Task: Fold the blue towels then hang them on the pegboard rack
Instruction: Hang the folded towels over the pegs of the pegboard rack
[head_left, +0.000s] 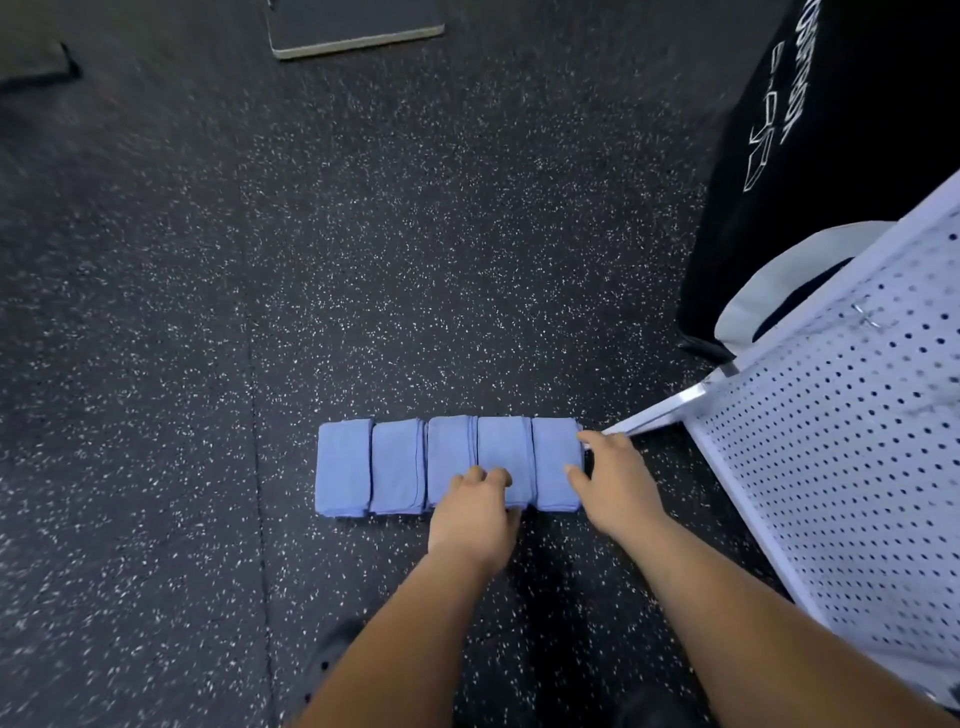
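Towels first: five folded blue towels (397, 467) lie side by side in one straight row on the speckled rubber floor (363, 260), and the row ends just beside the foot (654, 413) of the white pegboard rack (857, 441). None of them hangs on the rack.

Your right hand (615, 483) is on the end towel (553, 447), the one nearest the rack. Its thumb is spread away from the fingers and lies flat on top of the cloth, while the fingers bend down over the edge that faces the rack, close to the foot.

Your left hand (475, 512) is one towel farther from the rack, on the second towel (504, 447). Its fingers are curled and pressed together, knuckles up, over that towel's near end, and the thumb is tucked at the near edge.

Behind the rack stands a black box (831, 130) with white lettering. Well away from the rack, across the floor, a flat dark board (353, 26) with a pale edge lies on the ground.
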